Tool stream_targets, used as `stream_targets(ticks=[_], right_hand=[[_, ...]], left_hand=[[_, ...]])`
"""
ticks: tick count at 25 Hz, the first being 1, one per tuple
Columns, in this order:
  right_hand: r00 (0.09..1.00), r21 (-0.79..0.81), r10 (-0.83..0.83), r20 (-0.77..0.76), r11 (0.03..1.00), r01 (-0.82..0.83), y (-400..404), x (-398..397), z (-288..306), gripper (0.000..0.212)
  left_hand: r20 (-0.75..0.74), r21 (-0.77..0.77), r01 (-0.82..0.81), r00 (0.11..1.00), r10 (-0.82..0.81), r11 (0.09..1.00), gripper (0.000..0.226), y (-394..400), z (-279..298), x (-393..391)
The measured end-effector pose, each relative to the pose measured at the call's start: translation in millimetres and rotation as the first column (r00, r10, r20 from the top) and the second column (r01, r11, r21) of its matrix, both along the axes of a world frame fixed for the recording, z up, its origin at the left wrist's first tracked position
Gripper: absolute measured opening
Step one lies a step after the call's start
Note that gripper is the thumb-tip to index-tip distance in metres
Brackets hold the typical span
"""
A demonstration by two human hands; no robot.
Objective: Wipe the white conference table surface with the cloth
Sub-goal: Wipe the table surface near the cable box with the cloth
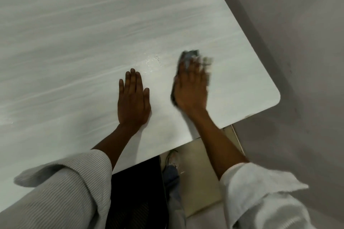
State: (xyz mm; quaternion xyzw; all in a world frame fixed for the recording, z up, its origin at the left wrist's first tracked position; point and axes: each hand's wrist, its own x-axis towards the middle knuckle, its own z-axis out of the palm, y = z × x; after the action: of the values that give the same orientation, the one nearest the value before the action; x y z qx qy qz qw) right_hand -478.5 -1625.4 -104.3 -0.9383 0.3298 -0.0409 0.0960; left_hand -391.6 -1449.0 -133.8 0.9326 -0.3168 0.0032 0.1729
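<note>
The white conference table (74,42) fills the upper left, with faint grey grain and a rounded corner at the right. My right hand (191,87) presses a dark grey cloth (189,56) flat on the table near that corner; the hand and cloth are motion-blurred, and most of the cloth is hidden under my palm. My left hand (133,102) lies flat on the table to the left, fingers together, holding nothing. A few wet droplets (153,60) glisten on the surface between and beyond the two hands.
The table's near edge runs diagonally from lower left to the rounded corner (275,96). Grey floor (307,61) lies to the right. Below the edge I see a dark chair seat (135,182), my leg and shoe (173,160), and a beige floor tile.
</note>
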Motion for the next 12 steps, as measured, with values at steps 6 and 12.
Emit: stream_targets(ticks=[6, 12], right_hand=[[0.996, 0.07, 0.076, -0.055, 0.995, -0.072, 32.9, -114.9, 7.6, 0.063], [0.998, 0.023, -0.064, -0.001, 0.998, 0.064, 13.8, 31.3, -7.5, 0.067]], left_hand=[[-0.004, 0.032, -0.076, 0.997, 0.077, 0.997, 0.071, 47.4, 5.5, 6.5], [0.016, 0.037, -0.117, 0.993, 0.117, 0.992, 0.069, 58.2, -4.1, 7.8]])
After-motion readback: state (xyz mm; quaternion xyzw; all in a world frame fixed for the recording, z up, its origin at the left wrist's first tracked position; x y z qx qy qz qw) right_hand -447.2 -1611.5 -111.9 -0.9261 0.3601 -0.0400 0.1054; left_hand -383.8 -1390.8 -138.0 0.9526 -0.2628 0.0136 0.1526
